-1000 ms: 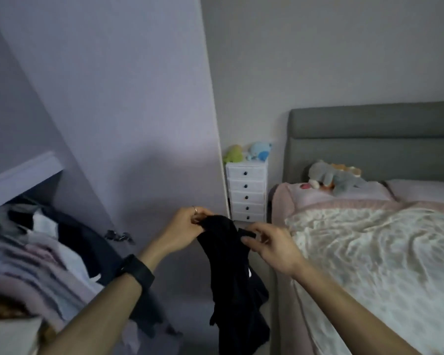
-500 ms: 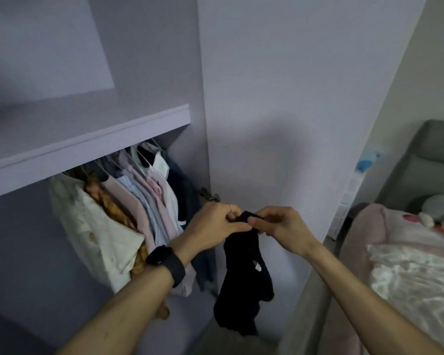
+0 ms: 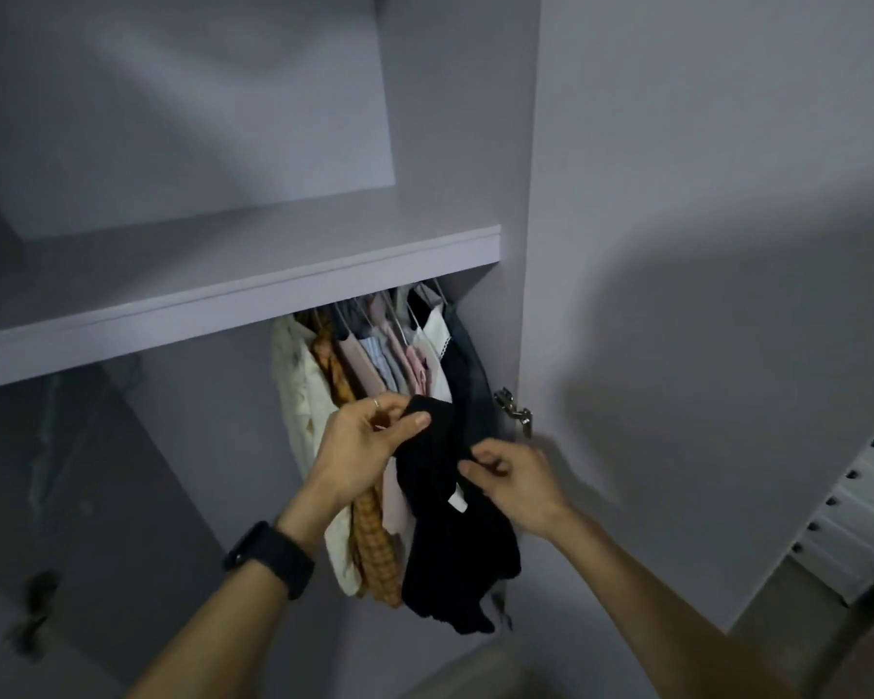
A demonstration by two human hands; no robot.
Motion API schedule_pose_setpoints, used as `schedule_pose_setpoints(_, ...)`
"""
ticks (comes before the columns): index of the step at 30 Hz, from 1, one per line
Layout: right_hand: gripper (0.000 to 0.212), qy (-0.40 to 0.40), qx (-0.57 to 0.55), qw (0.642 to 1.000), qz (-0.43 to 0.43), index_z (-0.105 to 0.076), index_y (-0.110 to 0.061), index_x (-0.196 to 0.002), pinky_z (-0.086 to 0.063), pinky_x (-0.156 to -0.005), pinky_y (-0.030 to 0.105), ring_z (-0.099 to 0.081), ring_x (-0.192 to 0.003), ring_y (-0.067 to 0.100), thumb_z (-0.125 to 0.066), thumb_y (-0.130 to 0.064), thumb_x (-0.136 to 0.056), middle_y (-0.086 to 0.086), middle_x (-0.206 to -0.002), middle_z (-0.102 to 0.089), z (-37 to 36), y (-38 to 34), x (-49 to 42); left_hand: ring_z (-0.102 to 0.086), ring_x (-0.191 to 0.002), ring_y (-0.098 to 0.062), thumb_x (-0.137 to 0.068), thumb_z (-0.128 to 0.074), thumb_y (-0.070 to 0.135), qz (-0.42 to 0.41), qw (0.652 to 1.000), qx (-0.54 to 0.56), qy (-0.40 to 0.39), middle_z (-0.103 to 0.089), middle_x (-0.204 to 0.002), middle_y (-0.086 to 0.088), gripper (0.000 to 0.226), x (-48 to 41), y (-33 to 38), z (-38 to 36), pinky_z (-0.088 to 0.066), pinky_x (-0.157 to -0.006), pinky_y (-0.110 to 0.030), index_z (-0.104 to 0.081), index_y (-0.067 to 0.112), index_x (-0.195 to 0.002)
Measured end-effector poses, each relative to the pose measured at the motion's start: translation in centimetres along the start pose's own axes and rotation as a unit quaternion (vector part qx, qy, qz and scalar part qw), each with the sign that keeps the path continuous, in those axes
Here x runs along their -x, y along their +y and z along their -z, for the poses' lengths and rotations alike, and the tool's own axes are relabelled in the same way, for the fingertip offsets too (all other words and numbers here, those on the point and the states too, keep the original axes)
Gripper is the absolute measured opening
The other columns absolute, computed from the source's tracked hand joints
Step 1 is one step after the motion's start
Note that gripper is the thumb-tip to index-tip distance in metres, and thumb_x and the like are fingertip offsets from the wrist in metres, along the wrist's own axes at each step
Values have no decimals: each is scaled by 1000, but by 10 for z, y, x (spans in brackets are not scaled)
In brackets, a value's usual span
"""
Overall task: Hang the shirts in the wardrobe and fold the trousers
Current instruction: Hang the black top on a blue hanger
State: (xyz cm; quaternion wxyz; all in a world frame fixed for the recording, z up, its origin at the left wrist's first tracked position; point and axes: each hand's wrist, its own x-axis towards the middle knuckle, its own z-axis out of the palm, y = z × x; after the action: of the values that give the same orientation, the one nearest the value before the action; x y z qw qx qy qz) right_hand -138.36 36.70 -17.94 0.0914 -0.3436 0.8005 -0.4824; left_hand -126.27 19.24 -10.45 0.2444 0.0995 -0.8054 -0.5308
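Subject: black garment hangs bunched in mid-air at open wardrobe, in front of hanging clothes, below shelf. Top edge pinched between thumb and fingers of left hand; right hand pinches edge lower, near white label. No hanger seen in it.

Risk: light pinch slips, garment drops; loose hem may snag on door hinge.

Versus half-second earlier: hands then together at top, now apart, right one lower; bed gone from view.
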Motion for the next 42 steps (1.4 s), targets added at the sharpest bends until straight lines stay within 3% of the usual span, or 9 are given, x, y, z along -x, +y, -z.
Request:
schedule_pose_setpoints(5, 17, -9, 21, 997, 77, -64, -32, -77, -48, -64, 23, -58, -62, 1, -70, -35, -93, -22, -67, -63, -25, -38, -17, -72, -90, -25, -94, -71, 21, 102, 990, -41, 87, -75, -92, -4, 4, 23, -25, 41, -59, -83, -37, -74, 19, -95)
schedule_pose_setpoints(9, 16, -51, 32, 991, 117, -63, -28, -81, -46, -64, 22, -55, -61, 0, -68, -36, -94, -19, -63, -59, -40, -71, -31, -69, -104, -21, -95, -69, 18, 169, 982, -42, 79, -70, -109, -1, 18, 42, -37, 69, -53, -77, -20, -62, 17, -112)
schedule_pose_setpoints(12, 8, -103, 44, 983, 143, -67, -32, -91, -50, -66, 25, -58, -64, 0, -66, -39, -94, -18, -68, -63, -56, -93, -40, -63, -111, -12, -91, -75, 24, 157, 986, -35, 50, -65, -119, 5, 40, 53, -35, 81, -49, -84, -18, -56, 27, -126)
schedule_pose_setpoints(14, 7, -133, 59, 975, 168, -68, -34, -94, -50, -64, 29, -56, -63, 0, -65, -41, -94, -19, -68, -61, -67, -109, -44, -64, -104, -4, -88, -76, 40, 134, 980, -136, 45, -69, -111, 13, 33, 59, -34, 87, -49, -84, -18, -63, 33, -117)
schedule_pose_setpoints(18, 13, -136, 98, 965, 202, -69, -29, -94, -51, -67, 35, -53, -64, 1, -65, -41, -94, -17, -71, -59, -80, -132, -46, -66, -96, -12, -95, -57, 53, 110, 909, -394, 85, -72, -101, 13, 26, 66, -29, 99, -47, -71, -29, -63, 39, -116)
schedule_pose_setpoints(24, 20, -127, 178, 940, 262, -68, -24, -102, -53, -72, 41, -59, -82, 12, -59, -41, -99, -12, -89, -61, -91, -143, -49, -61, -112, -21, -103, -40, 50, 72, 843, -527, 79, -65, -121, 11, 34, 70, -21, 134, -53, -85, -38, -60, 44, -130)
schedule_pose_setpoints(28, 25, -69, 269, 910, 309, -62, -23, -114, -51, -68, 37, -64, -88, 25, -51, -42, -102, -7, -103, -61, -103, -143, -46, -59, -113, -20, -103, -41, 46, 46, 825, -557, 87, -64, -118, 11, 33, 59, -4, 150, -50, -85, -37, -65, 38, -125)
schedule_pose_setpoints(36, 19, -122, 316, 918, 207, -64, -28, -108, -53, -77, 35, -64, -97, 19, -54, -40, -96, -9, -103, -61, -110, -104, -61, -62, -107, -27, -103, -46, 39, 58, 827, -541, 139, -66, -112, 4, 29, 54, 22, 177, -46, -81, -37, -70, 31, -117)
schedule_pose_setpoints(42, 61, -201, 204, 946, 153, -60, -43, -122, -50, -87, 31, -57, -103, 5, -53, -84, -78, -19, -108, -62, -132, -99, -57, -63, -99, -34, -101, -50, 35, 78, 842, -511, 153, -65, -100, -2, 20, 49, 30, 184, -39, -72, -35, -67, 25, -100)
